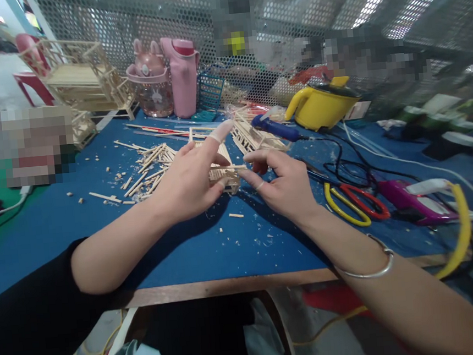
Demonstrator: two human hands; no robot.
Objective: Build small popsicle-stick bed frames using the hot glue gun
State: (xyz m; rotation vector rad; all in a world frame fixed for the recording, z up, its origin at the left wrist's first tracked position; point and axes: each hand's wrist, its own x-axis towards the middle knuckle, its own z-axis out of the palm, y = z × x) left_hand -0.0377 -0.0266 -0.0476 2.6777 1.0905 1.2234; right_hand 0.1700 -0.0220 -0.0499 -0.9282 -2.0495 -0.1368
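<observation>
My left hand (pixel 189 179) is closed around a small model (pixel 232 185) built of thin wooden sticks, held just above the blue table. White wrapping covers its index fingertip. My right hand (pixel 284 181) pinches the right end of a short wooden stick (pixel 236 167) that lies across the model's top. My left fingers hide much of the model. Beyond them, a pale stick frame (pixel 193 134) partly shows. To the left is a pile of loose wooden sticks (pixel 152 165).
A blue glue gun (pixel 276 128) rests near another stick model (pixel 253 137). Right are a yellow pot (pixel 325 106), scissors (pixel 365 202), a purple tool (pixel 416 203) and cables. A pink bottle (pixel 184 85) and large stick model (pixel 74 75) stand behind. Offcuts litter the blue tabletop (pixel 177 260).
</observation>
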